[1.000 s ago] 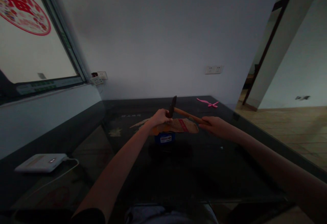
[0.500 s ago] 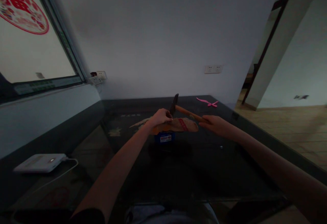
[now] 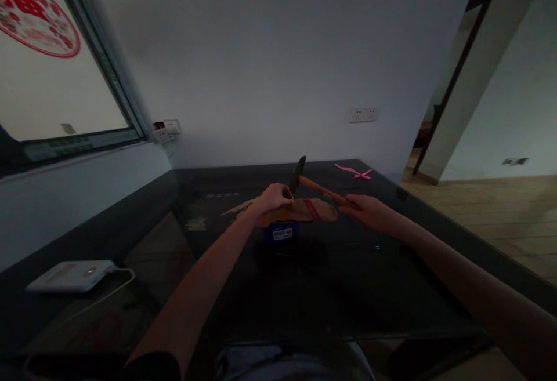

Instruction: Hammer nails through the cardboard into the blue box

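Note:
My right hand (image 3: 365,210) is wrapped round the end of the wooden handle of a hammer (image 3: 322,189). The dark hammer head (image 3: 297,173) is up beside the fingers of my left hand (image 3: 275,196). Those left fingers are pinched together over a tan insole-shaped piece (image 3: 324,210) with a red band; whatever they pinch is too small to make out. Beneath the flat piece stands a blue box (image 3: 281,232) with a white label, on the dark glossy table (image 3: 304,294). My left hand hides part of the piece.
A white power bank (image 3: 72,276) with a white cable lies at the left of the table. A pink ribbon (image 3: 361,174) rests at the far right. Small shiny bits (image 3: 377,247) lie right of the box. A wall stands behind the table.
The hammer head has shifted up very slightly beside my left fingers. Both hands keep their hold and place; the view has moved a little.

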`<action>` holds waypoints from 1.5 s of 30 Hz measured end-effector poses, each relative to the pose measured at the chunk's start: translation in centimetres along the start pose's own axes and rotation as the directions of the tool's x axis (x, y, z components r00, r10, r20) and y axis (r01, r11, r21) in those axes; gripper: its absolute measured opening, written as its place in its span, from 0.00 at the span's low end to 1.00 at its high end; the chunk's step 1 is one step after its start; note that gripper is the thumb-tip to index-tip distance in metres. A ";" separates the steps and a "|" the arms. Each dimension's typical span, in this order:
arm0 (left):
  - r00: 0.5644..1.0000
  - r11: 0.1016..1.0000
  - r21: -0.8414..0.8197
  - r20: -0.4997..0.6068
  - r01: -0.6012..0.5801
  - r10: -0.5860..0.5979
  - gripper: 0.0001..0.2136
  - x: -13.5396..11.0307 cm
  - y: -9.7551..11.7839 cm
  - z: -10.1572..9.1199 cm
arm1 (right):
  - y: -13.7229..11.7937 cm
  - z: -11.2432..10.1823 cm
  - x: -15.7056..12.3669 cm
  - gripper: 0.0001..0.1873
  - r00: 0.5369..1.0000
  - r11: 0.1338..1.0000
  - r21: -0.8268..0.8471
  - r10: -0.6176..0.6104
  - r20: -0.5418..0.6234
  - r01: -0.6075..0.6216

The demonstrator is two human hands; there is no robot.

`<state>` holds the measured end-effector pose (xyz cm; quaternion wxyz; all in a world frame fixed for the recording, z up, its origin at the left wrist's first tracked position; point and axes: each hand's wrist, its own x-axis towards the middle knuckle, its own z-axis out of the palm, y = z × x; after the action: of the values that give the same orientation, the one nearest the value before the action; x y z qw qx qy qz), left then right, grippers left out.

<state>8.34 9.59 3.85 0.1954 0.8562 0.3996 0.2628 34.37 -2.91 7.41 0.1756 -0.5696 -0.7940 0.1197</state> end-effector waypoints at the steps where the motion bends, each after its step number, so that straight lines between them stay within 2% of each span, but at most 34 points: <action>1: 1.000 1.000 -0.015 0.000 -0.003 0.003 0.09 0.0 0.0 0.0 | 0.0 0.2 0.0 0.12 1.000 1.000 -0.004 -0.004 0.009 0.004; 14: 0.999 1.000 -0.014 0.041 0.028 -0.027 0.14 0.0 -0.3 0.0 | 0.4 1.0 0.2 0.12 1.000 1.000 -0.013 -0.017 0.018 0.017; 17: 0.999 1.000 0.011 0.046 0.019 -0.019 0.12 -0.1 -0.1 -0.1 | 0.6 1.0 0.0 0.12 1.000 0.996 0.091 -0.003 0.004 0.003; 19: 0.998 0.999 0.039 0.059 -0.001 -0.002 0.09 -0.2 0.1 -0.1 | 0.5 1.1 -0.6 0.14 0.999 0.975 0.216 0.051 -0.006 -0.049; 22: 0.997 0.992 0.123 0.077 -0.030 0.021 0.09 -0.2 0.5 -0.5 | 0.2 2.2 -1.8 0.17 0.988 0.875 0.466 0.157 -0.016 -0.131; 24: 0.996 0.978 0.197 0.067 -0.065 0.053 0.11 -0.5 1.1 -1.2 | 0.2 3.6 -2.5 0.17 0.979 0.758 0.637 0.203 -0.030 -0.138; 26: 0.992 0.953 0.278 0.009 -0.123 0.126 0.14 -1.4 1.9 -2.1 | 0.3 5.2 -3.0 0.18 0.973 0.626 0.772 0.229 -0.041 -0.115; 28: 0.972 0.919 0.354 -0.089 -0.175 0.219 0.15 -3.0 3.0 -2.9 | 0.4 6.7 -3.3 0.19 0.973 0.479 0.873 0.230 -0.028 -0.088; 30: 0.945 0.901 0.385 -0.166 -0.201 0.282 0.11 -5.5 4.2 -3.0 | 0.6 7.8 -3.4 0.18 0.976 0.331 0.942 0.217 -0.011 -0.062; 32: 0.941 0.904 0.363 -0.159 -0.226 0.299 0.08 -8.2 5.1 -2.0 | 0.7 8.3 -3.5 0.16 0.978 0.214 0.976 0.209 -0.009 -0.036; 33: 0.944 0.900 0.348 -0.098 -0.263 0.314 0.08 -9.6 5.3 -1.1 | 0.7 8.3 -3.5 0.15 0.978 0.174 0.984 0.208 -0.011 -0.026; 36: 0.918 0.866 0.312 0.199 -0.392 0.344 0.08 -12.6 4.8 2.0 | 1.0 8.1 -3.7 0.14 0.978 0.114 0.993 0.210 -0.014 -0.010; 38: 0.912 0.852 0.353 0.286 -0.387 0.295 0.08 -13.5 3.9 3.8 | 1.2 8.0 -3.8 0.14 0.978 0.098 0.995 0.208 -0.013 -0.008; 41: 0.928 0.844 0.421 0.305 -0.332 0.213 0.09 -13.9 2.6 4.9 | 1.5 8.1 -3.9 0.14 0.978 0.079 0.997 0.206 -0.004 -0.012; 45: 0.951 0.850 0.465 0.285 -0.247 0.121 0.09 -14.0 1.6 4.7 | 1.7 8.5 -3.8 0.15 0.979 0.087 0.996 0.203 0.015 -0.033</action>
<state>4.49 -2.99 -3.06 -0.0090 0.9376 0.3420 0.0616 33.37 -5.89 -1.49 0.5518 -0.3719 -0.4461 0.5985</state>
